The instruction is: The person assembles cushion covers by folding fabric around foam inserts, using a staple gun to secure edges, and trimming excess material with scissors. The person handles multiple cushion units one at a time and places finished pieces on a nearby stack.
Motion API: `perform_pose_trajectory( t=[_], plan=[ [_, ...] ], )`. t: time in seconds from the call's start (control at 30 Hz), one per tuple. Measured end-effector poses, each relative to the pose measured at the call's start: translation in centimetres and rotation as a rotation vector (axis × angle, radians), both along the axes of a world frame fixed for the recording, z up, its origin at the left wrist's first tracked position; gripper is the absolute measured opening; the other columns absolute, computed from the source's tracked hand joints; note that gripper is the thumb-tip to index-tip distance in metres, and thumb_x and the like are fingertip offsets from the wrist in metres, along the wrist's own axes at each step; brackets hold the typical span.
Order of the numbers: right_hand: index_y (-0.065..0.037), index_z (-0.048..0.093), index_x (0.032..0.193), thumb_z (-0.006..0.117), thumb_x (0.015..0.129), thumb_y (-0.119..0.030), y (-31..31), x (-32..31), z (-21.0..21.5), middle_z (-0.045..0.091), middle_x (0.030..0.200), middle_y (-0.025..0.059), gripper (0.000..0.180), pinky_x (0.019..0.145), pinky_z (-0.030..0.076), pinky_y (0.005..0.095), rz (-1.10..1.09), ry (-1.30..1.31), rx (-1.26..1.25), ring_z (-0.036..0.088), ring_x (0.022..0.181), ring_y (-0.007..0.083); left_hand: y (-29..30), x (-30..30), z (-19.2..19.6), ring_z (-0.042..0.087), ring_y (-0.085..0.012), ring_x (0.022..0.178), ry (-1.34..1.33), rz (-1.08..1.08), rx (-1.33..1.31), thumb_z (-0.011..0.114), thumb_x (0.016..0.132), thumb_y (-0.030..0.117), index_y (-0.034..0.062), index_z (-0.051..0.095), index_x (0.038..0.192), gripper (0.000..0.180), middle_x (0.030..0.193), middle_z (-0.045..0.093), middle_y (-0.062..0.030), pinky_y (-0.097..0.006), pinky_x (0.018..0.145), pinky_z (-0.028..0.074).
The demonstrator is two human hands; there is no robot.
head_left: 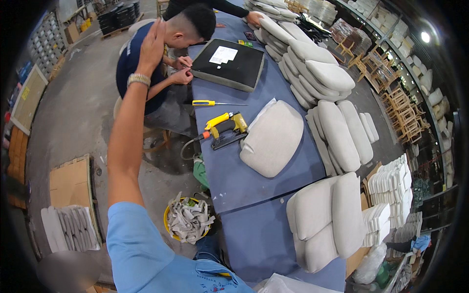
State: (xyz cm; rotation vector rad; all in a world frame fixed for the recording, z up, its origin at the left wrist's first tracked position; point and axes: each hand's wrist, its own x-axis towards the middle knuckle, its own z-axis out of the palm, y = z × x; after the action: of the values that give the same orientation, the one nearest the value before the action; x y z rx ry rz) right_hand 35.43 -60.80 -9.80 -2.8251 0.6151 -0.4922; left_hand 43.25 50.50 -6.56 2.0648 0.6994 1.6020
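My left arm stretches up from a light blue sleeve, with a metal-banded watch [139,79] at the wrist. My left hand [153,45] is raised flat, fingers straight and holding nothing; in the picture it overlaps a seated co-worker's dark blue shirt. My right hand is out of the picture. On the blue-covered table [249,190] lies a light grey padded seat cushion [274,139]. Left of it rest a staple gun [229,131] with a hose, a yellow-handled tool [218,120] and a yellow screwdriver [215,103].
The co-worker's hands [181,70] are at the edge of a black-bottomed cushion [228,64]. Stacked grey cushions [320,73] line the table's right side, more [327,219] at the near end. A yellow bucket [168,222] of fabric strips stands on the floor. Another person's hand [254,18] touches the far stack.
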Motion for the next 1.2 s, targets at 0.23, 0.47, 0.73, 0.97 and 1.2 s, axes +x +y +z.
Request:
perform_pose_trajectory(
  t=[0.23,0.47,0.73,0.97,1.2],
  plan=[
    [-0.002,0.053,0.146,0.061,0.099,-0.028,8.9,3.1,3.6,0.056,0.142,0.0267,0.054,0.113,0.038,0.0474,-0.126,0.088,-0.015,0.053,0.130,0.0420,10.7,12.7,2.1,0.045,-0.0413,0.143,0.145,0.041,-0.021,0.039,0.103,0.067,0.0195,0.044,0.156,0.072,0.152,0.051,-0.0225,-0.042,0.118,0.034],
    [-0.004,0.055,0.146,0.060,0.100,-0.029,12.4,4.9,5.4,0.058,0.140,0.0255,0.052,0.112,0.040,0.0471,-0.167,0.174,-0.017,0.054,0.129,0.0406,23.0,17.5,-2.1,0.040,-0.0423,0.146,0.348,0.178,0.185,0.040,0.104,0.064,0.0206,0.046,0.155,0.067,0.155,0.048,-0.0208,-0.043,0.119,0.033],
    [-0.003,0.056,0.144,0.060,0.100,-0.028,15.9,5.0,7.8,0.060,0.138,0.0257,0.050,0.110,0.041,0.0468,-0.182,0.184,-0.111,0.055,0.127,0.0405,25.5,12.2,-9.0,0.039,-0.0328,0.148,0.391,0.304,0.083,0.034,0.106,0.059,0.0120,0.045,0.155,0.068,0.158,0.045,-0.0164,-0.044,0.123,0.026],
    [-0.002,0.058,0.142,0.059,0.100,-0.026,17.6,5.6,6.7,0.061,0.136,0.0258,0.048,0.109,0.042,0.0465,-0.184,0.144,-0.107,0.057,0.126,0.0404,30.1,13.5,-12.3,0.029,-0.0377,0.152,0.544,0.448,0.179,0.031,0.109,0.047,0.0046,0.037,0.156,0.064,0.161,0.038,-0.0204,-0.045,0.126,0.018],
    [-0.001,0.059,0.140,0.059,0.100,-0.025,18.7,5.0,6.1,0.062,0.134,0.0259,0.047,0.108,0.043,0.0462,-0.187,0.114,-0.082,0.058,0.124,0.0404,22.2,12.0,-13.4,0.047,-0.0495,0.136,0.270,0.333,-0.311,0.036,0.107,0.052,0.0019,0.034,0.157,0.070,0.151,0.048,-0.0291,-0.051,0.116,0.036]
  ],
)
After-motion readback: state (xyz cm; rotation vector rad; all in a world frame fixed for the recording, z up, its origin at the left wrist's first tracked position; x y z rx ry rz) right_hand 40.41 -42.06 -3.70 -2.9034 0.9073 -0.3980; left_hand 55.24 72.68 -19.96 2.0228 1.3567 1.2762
